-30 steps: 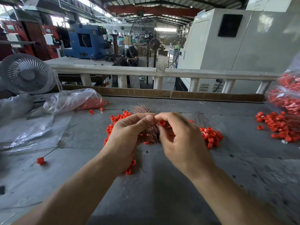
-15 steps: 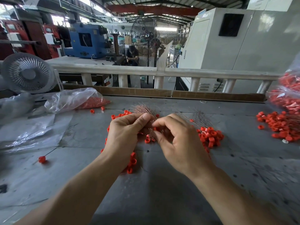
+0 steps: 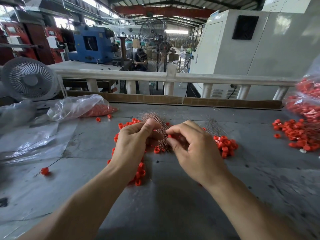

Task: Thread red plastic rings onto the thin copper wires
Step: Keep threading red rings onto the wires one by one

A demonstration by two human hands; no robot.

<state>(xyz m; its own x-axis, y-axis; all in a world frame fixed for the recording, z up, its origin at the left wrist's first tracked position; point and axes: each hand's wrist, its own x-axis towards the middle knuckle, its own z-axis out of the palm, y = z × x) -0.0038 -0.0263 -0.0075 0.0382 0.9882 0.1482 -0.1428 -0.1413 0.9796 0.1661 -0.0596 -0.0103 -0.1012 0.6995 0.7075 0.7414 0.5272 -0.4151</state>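
Clearly the job is sitting somewhere in its middle, as the single head view is showing: the left hand (image 3: 135, 144) is gripping a bundle of copper wires (image 3: 156, 125), thumb pressed over the strands while their tips are fanning up and away beyond the knuckles, and the right hand (image 3: 194, 149) is pinching one red ring (image 3: 169, 136) between thumb and forefinger, holding it right against the bundle. Whether that ring is already sliding onto a wire or only lining up with a tip is too fine to tell. Loose rings (image 3: 225, 146) are lying heaped on the grey table (image 3: 173, 205) just beside the right hand, and more are peeking out beneath and around the left hand, so plenty of stock is waiting. Off to the far right a further pile (image 3: 297, 134) is resting with thin wires running through it, which I am judging to be finished pieces, though the detail is blurred. At the left one threaded ring (image 3: 45, 171) is lying alone on its wire. A plastic bag (image 3: 78, 106) holding more red parts is slumping near the back left, beside a small white fan (image 3: 29, 78). With so many bare wires in the grip and so many rings lying loose, most of the threading is looking still to be done
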